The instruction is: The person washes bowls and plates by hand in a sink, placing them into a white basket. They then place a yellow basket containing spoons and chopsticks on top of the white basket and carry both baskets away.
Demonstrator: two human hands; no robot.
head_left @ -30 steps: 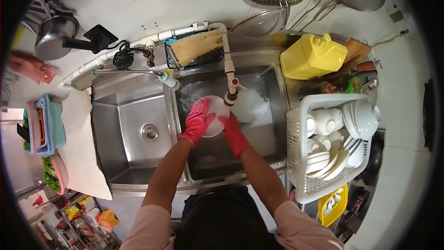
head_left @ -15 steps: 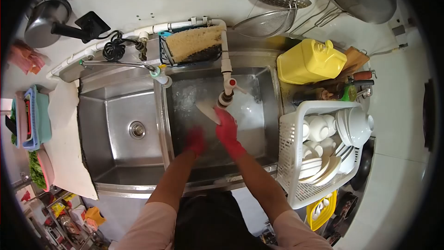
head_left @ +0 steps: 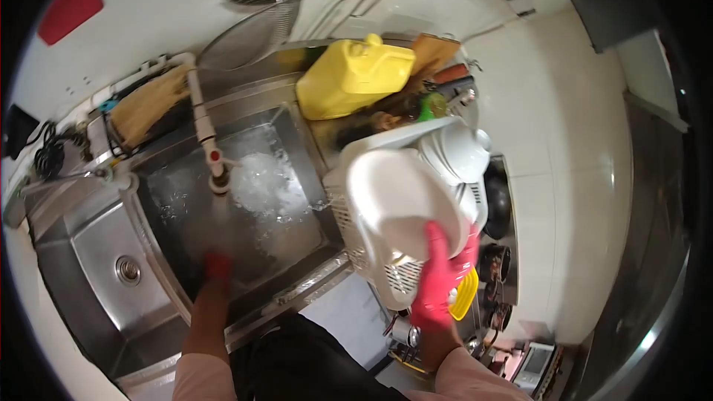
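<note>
My right hand [head_left: 440, 282], in a red rubber glove, grips the lower edge of a white oval dish [head_left: 401, 193]. The dish is tilted over the white plastic basket [head_left: 349, 215], hiding much of what stands inside it. White bowls [head_left: 457, 150] show stacked beyond the dish. Down in the right sink basin [head_left: 312, 171], my left hand [head_left: 217, 266], also red-gloved, is partly under water; blur hides its fingers. White, foamy water [head_left: 260, 182] churns near the tap [head_left: 217, 171].
A yellow jerrycan [head_left: 353, 78] and bottles [head_left: 433, 106] stand behind the basket. On the left is a second basin [head_left: 111, 267] with a drain. A strainer [head_left: 249, 33] hangs on the wall. A yellow tray [head_left: 466, 295] lies below the basket's front right.
My view has turned right. My right hand has moved from beside the tap to over the basket, carrying the white dish. My left hand stays in the basin.
</note>
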